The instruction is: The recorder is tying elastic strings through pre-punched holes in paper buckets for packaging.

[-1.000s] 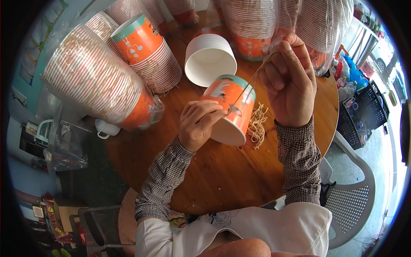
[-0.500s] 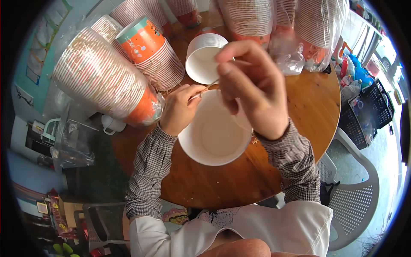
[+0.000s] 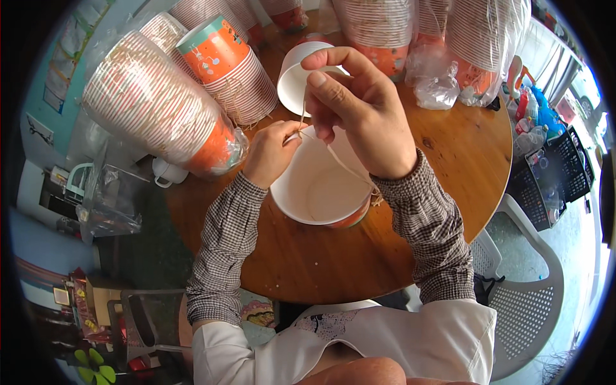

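Note:
A large paper bucket [image 3: 295, 197], white inside with an orange and green outside, stands open on the table before me. At its far left rim my left hand [image 3: 271, 154] pinches a thin, pale string [image 3: 344, 165]. Raised over the far right rim, my right hand [image 3: 367, 109] has curled fingers, with the string rising to them from the left hand. The string also slants across the opening to a small tangle of string [image 3: 376, 196] at the bucket's right side. Just how the right fingers grip it is partly hidden.
Beyond the bucket, a white nested stack of paper buckets [image 3: 292, 86] lies tipped toward me. Orange bucket stacks [image 3: 240, 83] and a plastic-wrapped stack [image 3: 151, 102] crowd the left. More wrapped stacks [image 3: 378, 32] stand behind on the round wooden table [image 3: 462, 147]. A grey chair [image 3: 532, 301] is at right.
My right hand has moved slightly left and away from me, and the string now shows across the opening. The bucket has tilted, so some of its orange outside shows at the near side.

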{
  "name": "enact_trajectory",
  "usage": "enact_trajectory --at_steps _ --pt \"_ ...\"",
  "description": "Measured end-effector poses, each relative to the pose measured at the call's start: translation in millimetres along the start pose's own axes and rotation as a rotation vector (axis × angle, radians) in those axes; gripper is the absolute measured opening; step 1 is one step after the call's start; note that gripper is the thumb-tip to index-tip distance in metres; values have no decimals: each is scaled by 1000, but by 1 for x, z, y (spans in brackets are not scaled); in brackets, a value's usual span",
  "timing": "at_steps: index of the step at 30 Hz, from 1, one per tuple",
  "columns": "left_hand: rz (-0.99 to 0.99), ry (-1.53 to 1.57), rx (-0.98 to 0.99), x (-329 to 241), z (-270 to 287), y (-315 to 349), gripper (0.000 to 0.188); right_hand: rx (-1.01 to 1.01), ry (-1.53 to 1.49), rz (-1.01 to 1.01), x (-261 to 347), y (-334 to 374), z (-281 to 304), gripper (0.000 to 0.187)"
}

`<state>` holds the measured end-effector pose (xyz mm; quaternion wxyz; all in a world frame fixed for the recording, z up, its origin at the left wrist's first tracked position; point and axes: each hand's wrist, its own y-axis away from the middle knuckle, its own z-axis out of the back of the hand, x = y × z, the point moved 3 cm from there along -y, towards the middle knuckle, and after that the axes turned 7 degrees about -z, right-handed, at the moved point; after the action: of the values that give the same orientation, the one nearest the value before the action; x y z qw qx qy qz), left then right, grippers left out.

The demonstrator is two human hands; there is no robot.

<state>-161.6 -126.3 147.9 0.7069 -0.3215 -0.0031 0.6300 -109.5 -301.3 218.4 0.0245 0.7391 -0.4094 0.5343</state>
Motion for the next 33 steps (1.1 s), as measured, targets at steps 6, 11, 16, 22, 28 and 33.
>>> enact_trajectory --at_steps 6,11,16,22,28,33 --pt "-30 -49 -140 21 4 3 14 97 -15 78 22 11 2 19" --pt "23 -245 -179 58 21 -2 15 86 56 145 33 18 1 19" --pt "-83 -301 -296 31 40 -3 25 129 -185 -114 -12 5 16 17" --pt "83 769 -281 -32 15 48 26 41 -477 -308 -69 18 32 15" --pt "16 839 -192 -30 4 56 34 -48 -600 -343 -88 21 32 15" --pt "-249 462 -126 -23 6 40 20 14 -500 -351 -88 25 20 16"
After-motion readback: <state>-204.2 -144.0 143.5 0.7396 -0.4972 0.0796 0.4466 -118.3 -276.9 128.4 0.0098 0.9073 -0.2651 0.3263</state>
